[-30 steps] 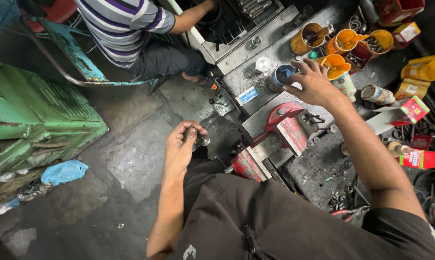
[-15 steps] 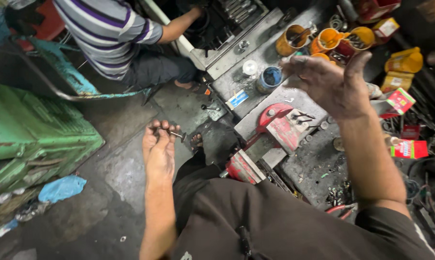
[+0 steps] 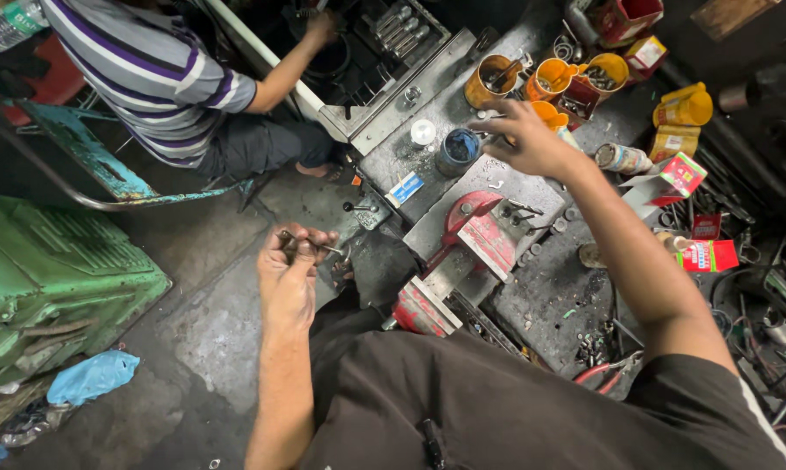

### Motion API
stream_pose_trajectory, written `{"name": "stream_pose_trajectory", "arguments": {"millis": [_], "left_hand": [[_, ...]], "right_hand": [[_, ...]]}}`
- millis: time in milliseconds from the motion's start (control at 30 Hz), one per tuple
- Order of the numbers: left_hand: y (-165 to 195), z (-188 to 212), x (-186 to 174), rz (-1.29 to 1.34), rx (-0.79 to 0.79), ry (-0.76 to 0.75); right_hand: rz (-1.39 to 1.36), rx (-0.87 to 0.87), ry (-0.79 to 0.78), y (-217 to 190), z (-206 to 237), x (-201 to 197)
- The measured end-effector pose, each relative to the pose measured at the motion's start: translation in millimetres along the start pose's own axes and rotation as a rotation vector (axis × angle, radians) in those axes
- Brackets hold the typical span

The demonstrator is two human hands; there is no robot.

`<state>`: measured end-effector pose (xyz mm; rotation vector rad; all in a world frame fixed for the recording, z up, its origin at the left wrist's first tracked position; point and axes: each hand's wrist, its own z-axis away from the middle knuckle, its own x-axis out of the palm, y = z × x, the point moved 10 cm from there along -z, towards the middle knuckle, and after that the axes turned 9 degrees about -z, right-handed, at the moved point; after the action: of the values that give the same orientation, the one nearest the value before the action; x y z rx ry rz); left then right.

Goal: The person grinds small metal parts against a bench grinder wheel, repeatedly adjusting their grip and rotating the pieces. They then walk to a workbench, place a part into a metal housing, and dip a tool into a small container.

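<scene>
My left hand (image 3: 290,277) hangs over the floor beside the bench, its fingers closed on a small thin metal part (image 3: 316,246). My right hand (image 3: 525,137) reaches out over the greasy workbench (image 3: 549,287), fingers spread and holding nothing. It hovers between a dark blue tin (image 3: 456,151) and a row of orange cups (image 3: 545,80) filled with small hardware. A red bench vise (image 3: 462,252) sits on the bench between my two arms.
Another person in a striped shirt (image 3: 145,74) sits at the far left, one hand in a dark engine block (image 3: 367,43). A green metal body (image 3: 53,287) stands at left. Yellow cans (image 3: 682,122) and small red boxes (image 3: 711,255) crowd the bench's right side.
My right hand has swung forward from above the vise toward the cups and tin. My left hand has stayed closed on the small part, shifting slightly.
</scene>
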<state>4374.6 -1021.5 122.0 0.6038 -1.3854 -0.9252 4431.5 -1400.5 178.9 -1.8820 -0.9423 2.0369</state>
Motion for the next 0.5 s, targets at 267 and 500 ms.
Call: {"name": "stream_pose_trajectory", "arguments": {"millis": [267, 500], "left_hand": [[-8, 14, -24, -0.053, -0.037, 0.114], [-16, 19, -28, -0.032, -0.052, 0.133]], "right_hand": [[0.536, -0.307, -0.136, -18, -2, 45], [0.311, -0.288, 0.016, -14, -2, 36]]}}
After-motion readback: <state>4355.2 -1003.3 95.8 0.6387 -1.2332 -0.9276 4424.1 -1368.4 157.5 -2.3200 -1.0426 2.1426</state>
